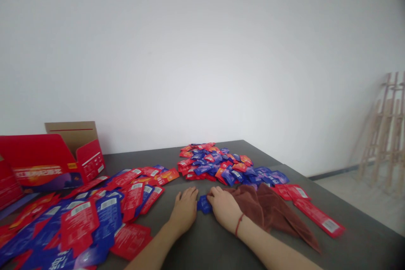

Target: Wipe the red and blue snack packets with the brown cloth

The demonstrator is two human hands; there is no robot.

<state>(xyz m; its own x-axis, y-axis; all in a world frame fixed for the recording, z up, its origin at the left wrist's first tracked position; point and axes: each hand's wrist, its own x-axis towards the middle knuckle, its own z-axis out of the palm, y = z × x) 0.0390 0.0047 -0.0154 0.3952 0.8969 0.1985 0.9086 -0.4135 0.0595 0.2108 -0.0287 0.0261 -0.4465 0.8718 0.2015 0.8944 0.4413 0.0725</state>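
A small blue packet (204,205) is seen near the front middle of a dark grey table (202,240), held between 2 bare hands. The left hand (184,211) is laid palm down with its fingers stretched out and loosely spread; nothing is enclosed by it, and only its thumb side is brought against the packet's left edge. The right hand (224,210), marked by a red cord (239,224) at the wrist, is curled narrowly, and the packet's right edge is pinched under its fingertips; how firmly it is gripped cannot be told. Just right of that hand, and touching it, a crumpled brown cloth (272,213) is spread on the table. Behind the hands, apart from them, a heap of small red and blue packets (218,162) is piled. To the left, a wide scatter of larger flat red and blue pouches (91,217) is laid overlapping, reaching to the near edge. At the far left an opened red carton (47,164) is stood with its brown flap raised. Beyond the cloth, 2 long red pouches (318,216) are laid flat. Wooden frames (389,130) are leaned against the white wall (202,50) at the right.
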